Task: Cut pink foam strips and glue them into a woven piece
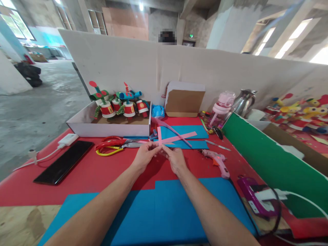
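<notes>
My left hand (147, 153) and my right hand (174, 156) meet above the red table top, fingertips close together. Both pinch pink paper strips (160, 135); one strip stands up from between the fingers. Another pink strip (184, 137) slants off to the right behind my right hand, crossed by a curved pinkish-purple strip (175, 132). How the strips join at my fingertips is hidden. Left of my hands lie scissors (111, 145) with red and yellow handles. A pink glue gun (216, 160) with a lit red light rests on the right.
Paper-cup figures (107, 109) stand in a white box (110, 130). Blue sheets (184, 131) lie behind my hands, a blue mat (169, 212) in front. Around them are a phone (64, 162), a pink bottle (221, 107), a purple power strip (256, 198) and a green-sided box (271, 164).
</notes>
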Demonstrator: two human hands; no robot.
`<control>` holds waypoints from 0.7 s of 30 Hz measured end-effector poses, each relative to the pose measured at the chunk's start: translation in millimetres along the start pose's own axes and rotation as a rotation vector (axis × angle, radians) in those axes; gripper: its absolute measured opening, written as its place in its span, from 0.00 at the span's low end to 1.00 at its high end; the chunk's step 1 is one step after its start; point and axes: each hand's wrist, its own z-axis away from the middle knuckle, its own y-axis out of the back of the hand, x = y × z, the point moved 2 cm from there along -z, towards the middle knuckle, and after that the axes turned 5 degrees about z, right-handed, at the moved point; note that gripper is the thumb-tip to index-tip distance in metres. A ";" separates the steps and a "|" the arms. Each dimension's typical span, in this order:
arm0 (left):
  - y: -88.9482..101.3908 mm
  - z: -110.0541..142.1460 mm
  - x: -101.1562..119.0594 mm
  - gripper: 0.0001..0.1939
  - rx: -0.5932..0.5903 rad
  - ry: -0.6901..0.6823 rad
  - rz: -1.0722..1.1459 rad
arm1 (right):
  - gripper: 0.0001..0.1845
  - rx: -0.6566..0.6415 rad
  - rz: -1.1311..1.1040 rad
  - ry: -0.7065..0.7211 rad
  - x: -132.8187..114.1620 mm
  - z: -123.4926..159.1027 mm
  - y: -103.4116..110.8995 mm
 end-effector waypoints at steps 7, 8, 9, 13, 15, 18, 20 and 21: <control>3.3 -1.2 -1.4 0.17 0.101 -0.015 -0.017 | 0.12 0.112 0.087 0.066 -0.5 -0.3 0.7; 4.2 -1.8 -1.1 0.17 0.116 -0.019 -0.002 | 0.12 0.139 0.045 0.077 -2.8 -1.4 2.1; 5.0 -2.3 -0.7 0.17 0.125 -0.023 0.023 | 0.13 0.164 -0.024 0.088 -5.4 -2.6 3.9; 3.6 -2.0 1.6 0.17 0.103 0.014 0.173 | 0.16 0.224 -0.298 0.047 -10.3 -8.0 10.8; 0.8 -0.1 2.6 0.17 0.082 0.061 0.229 | 0.15 0.181 -0.278 -0.047 -6.3 -9.3 10.7; -2.9 2.5 3.2 0.18 0.042 0.105 0.254 | 0.12 0.009 -0.153 -0.110 2.1 -8.3 5.4; -3.5 3.0 2.4 0.18 0.023 0.111 0.249 | 0.12 -0.090 -0.112 -0.089 5.2 -6.4 1.5; -3.2 2.7 1.7 0.18 0.020 0.108 0.241 | 0.13 -0.121 -0.102 -0.075 5.7 -5.3 0.1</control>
